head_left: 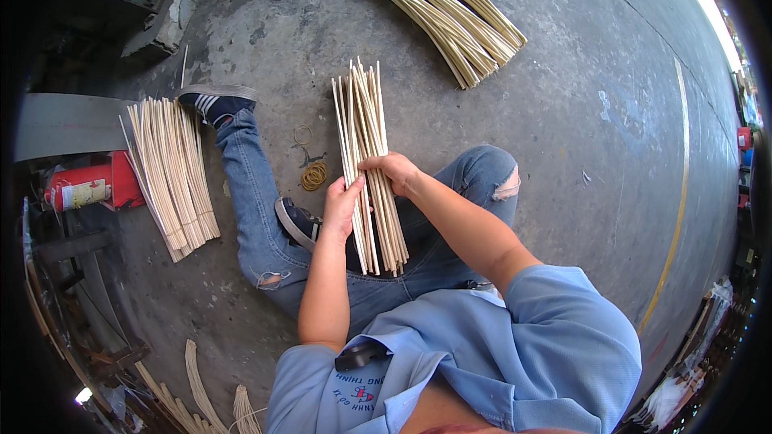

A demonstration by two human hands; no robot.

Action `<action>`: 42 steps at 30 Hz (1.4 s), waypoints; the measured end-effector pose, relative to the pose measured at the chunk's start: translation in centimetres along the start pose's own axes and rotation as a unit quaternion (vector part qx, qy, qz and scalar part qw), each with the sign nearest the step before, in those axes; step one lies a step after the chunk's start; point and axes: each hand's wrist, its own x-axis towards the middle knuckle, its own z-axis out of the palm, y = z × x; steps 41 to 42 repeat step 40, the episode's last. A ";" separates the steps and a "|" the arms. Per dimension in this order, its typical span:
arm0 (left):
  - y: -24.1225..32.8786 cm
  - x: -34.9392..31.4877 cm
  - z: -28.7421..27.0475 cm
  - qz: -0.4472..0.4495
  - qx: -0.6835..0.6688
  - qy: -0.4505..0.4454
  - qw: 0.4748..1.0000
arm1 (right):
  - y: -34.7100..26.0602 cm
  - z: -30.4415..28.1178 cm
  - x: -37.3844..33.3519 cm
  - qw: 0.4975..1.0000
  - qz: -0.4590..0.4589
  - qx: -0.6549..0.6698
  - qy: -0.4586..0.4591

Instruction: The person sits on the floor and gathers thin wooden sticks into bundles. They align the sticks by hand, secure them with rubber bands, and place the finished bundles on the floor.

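A loose bundle of pale, thin wooden sticks [366, 124] stands lengthwise in front of me, its lower ends over my lap. My left hand [344, 202] is closed around the bundle's left side, thumb on top. From the right, my right hand [392, 171] grips the same sticks slightly higher up, fingers partly hidden behind them. The sticks' upper ends are uneven and fan apart a little. On the floor left of the bundle lies a small pile of tan rubber bands [314, 177], with a single loose band [302, 135] above it.
Tied stick bundles [170, 177] lie at the left by a red fire extinguisher [84, 185]. Longer, curved bundles [450, 20] rest on the concrete floor [595, 169] at the far side. More sticks [201, 390] lie at the lower left. My outstretched leg [256, 201] borders the left.
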 end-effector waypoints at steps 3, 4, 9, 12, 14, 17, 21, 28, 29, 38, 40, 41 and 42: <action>-0.3 0.3 0.6 0.009 -0.015 -0.003 1.000 | 0.1 -0.3 0.0 1.000 -0.010 0.006 0.011; -0.4 0.3 0.2 0.007 -0.009 0.005 1.000 | 0.1 0.1 0.1 1.000 -0.011 0.006 0.010; 0.4 0.1 -0.9 0.005 0.044 0.015 0.999 | -0.1 -0.3 0.1 1.000 0.009 0.025 -0.014; 0.8 -0.1 -0.8 0.019 0.066 0.023 0.997 | 0.2 -0.4 0.4 1.000 -0.006 0.023 0.017; 0.9 -0.2 -1.0 0.026 0.063 0.037 0.997 | 0.2 -0.3 0.5 1.000 -0.011 0.013 0.015; 0.6 -0.1 -1.1 0.040 0.039 0.029 0.998 | 0.2 -0.2 0.5 1.000 -0.005 0.029 -0.010; 0.2 0.3 -1.1 0.044 0.028 0.024 0.998 | 0.2 0.1 0.2 1.000 -0.022 0.005 -0.003; -0.5 0.3 -0.3 0.055 0.079 0.055 0.994 | -0.1 0.3 -0.2 1.000 -0.006 -0.008 -0.022; -0.6 0.4 -0.2 0.071 0.077 0.056 0.993 | 0.0 0.2 -0.2 1.000 -0.011 -0.010 -0.017; -0.2 0.0 -0.7 0.024 0.014 0.017 0.999 | -0.2 0.3 -0.2 1.000 0.009 -0.005 -0.009; 0.5 -0.1 -0.8 0.018 0.020 0.024 0.999 | -0.3 0.3 -0.3 1.000 0.020 0.003 -0.013; 0.5 -0.1 -0.8 0.018 0.020 0.024 0.999 | -0.3 0.3 -0.3 1.000 0.020 0.003 -0.013; 0.5 -0.1 -0.8 0.018 0.020 0.024 0.999 | -0.3 0.3 -0.3 1.000 0.020 0.003 -0.013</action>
